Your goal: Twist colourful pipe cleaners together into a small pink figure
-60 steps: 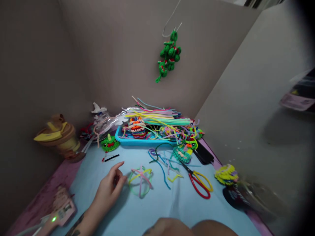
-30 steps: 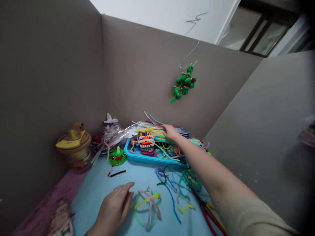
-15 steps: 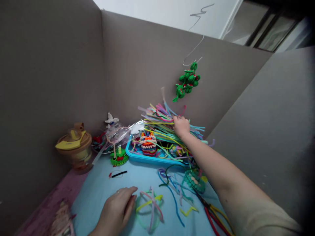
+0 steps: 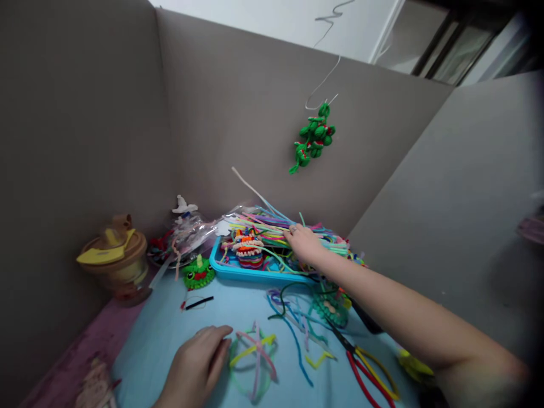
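Center: right hand, hold unclear, pipe cleaners now resettled over the tray; lower left: left hand, loosely open.

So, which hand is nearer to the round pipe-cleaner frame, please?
The left hand, just left of the frame; the right hand is beyond it, at the pipe-cleaner bundle.

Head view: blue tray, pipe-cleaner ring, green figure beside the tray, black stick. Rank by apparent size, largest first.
1. Blue tray
2. Pipe-cleaner ring, nearer the camera
3. Green figure
4. Black stick
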Available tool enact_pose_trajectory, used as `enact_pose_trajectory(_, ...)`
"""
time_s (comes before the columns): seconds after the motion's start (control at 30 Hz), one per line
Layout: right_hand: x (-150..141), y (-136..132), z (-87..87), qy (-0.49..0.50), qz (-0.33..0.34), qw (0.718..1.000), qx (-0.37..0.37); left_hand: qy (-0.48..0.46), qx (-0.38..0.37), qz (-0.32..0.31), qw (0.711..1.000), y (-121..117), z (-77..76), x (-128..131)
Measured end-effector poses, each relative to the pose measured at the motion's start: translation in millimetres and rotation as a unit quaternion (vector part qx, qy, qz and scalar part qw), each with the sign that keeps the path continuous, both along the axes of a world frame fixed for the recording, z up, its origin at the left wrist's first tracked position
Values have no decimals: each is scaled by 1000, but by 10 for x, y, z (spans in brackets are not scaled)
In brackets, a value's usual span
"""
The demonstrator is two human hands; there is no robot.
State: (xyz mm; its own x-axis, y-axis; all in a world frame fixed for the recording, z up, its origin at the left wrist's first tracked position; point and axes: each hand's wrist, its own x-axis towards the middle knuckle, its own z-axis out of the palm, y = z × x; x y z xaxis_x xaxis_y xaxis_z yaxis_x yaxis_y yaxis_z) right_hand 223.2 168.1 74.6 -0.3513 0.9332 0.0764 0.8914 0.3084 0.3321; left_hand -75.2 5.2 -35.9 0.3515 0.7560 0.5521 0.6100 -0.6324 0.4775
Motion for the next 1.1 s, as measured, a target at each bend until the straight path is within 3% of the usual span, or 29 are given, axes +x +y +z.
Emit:
enact_pose_trajectory(0.23, -110, 284, 176, 33, -30, 999, 31, 3, 5, -3, 1000, -5, 2, -8)
enact_pose_trajectory(0.53, -352, 743, 115, 56, -74, 996, 9, 30, 21, 6, 999, -23, 20, -18)
enact_pose_trajectory(0.9, -401, 893, 317, 90, -74, 993, -9, 43, -15, -6, 999, -52, 27, 18)
enact_pose_trajectory(1.1, -503, 965, 198, 115, -112, 986, -40, 39, -20, -16, 999, -60, 57, 39)
